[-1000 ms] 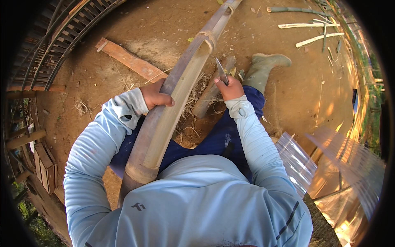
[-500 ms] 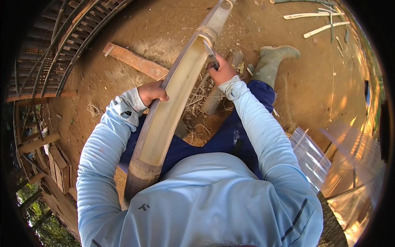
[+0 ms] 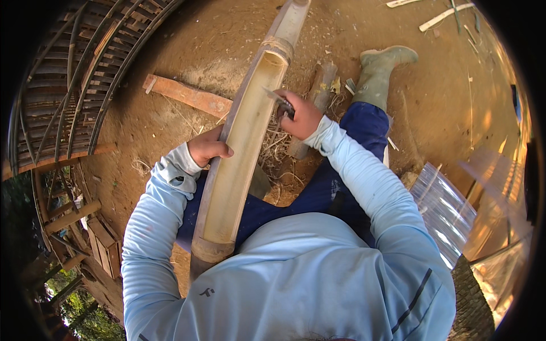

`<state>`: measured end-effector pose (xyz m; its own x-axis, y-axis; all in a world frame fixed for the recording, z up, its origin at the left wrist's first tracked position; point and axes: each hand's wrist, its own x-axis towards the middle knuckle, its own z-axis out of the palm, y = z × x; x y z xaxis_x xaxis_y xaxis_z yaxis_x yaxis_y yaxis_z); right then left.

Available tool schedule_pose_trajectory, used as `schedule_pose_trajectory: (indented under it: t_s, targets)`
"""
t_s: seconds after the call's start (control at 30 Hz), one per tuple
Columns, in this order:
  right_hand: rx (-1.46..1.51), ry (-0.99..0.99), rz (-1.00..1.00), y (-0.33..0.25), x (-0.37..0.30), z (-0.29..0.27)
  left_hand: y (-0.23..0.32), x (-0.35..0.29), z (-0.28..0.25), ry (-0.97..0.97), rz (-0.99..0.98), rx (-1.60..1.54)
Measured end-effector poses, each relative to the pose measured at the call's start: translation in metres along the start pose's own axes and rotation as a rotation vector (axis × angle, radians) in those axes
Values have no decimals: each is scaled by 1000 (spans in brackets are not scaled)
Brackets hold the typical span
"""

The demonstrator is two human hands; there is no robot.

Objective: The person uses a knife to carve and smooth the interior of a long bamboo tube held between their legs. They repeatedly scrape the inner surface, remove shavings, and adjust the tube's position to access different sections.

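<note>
A long bamboo trough (image 3: pixel 236 153), cut open along its upper side, slants from my lap away to the far edge. Its pale hollow faces up, with ringed nodes at both ends of the opening. My left hand (image 3: pixel 209 146) is wrapped round its left wall, thumb on top. In my right hand (image 3: pixel 302 115) is a knife (image 3: pixel 280 100) with a dark handle, its short blade pointing over the hollow near the far node. Whether the blade touches the bamboo I cannot tell.
Shavings (image 3: pixel 273 142) lie on the dirt between my legs beside a short log (image 3: pixel 318 102). A reddish board (image 3: pixel 187 95) lies beyond my left hand. Left stands a slatted bamboo structure (image 3: pixel 62 85); right, clear corrugated sheets (image 3: pixel 443 210). My boot (image 3: pixel 375 79) is stretched out ahead.
My right hand has drawn the knife from the far node back toward me, over the hollow. My left hand keeps its grip on the bamboo. The view has shifted slightly.
</note>
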<state>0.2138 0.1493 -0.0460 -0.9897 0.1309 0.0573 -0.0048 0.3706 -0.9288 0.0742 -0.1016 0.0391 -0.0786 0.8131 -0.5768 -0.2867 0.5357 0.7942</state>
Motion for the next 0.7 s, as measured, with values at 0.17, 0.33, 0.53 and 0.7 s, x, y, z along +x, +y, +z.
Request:
schedule_pose_trajectory:
  t_s: [0.17, 0.33, 0.53, 0.7]
  targets:
    - [-154, -51, 22, 30, 35, -32, 4, -3, 4, 97, -51, 69]
    - [-243, 22, -12, 43, 54, -51, 4, -4, 5, 94, -21, 64]
    - [-133, -20, -3, 28, 39, -32, 9, -9, 9, 111, -41, 46]
    - [19, -115, 40, -7, -1, -1, 8, -9, 10, 101, -28, 28]
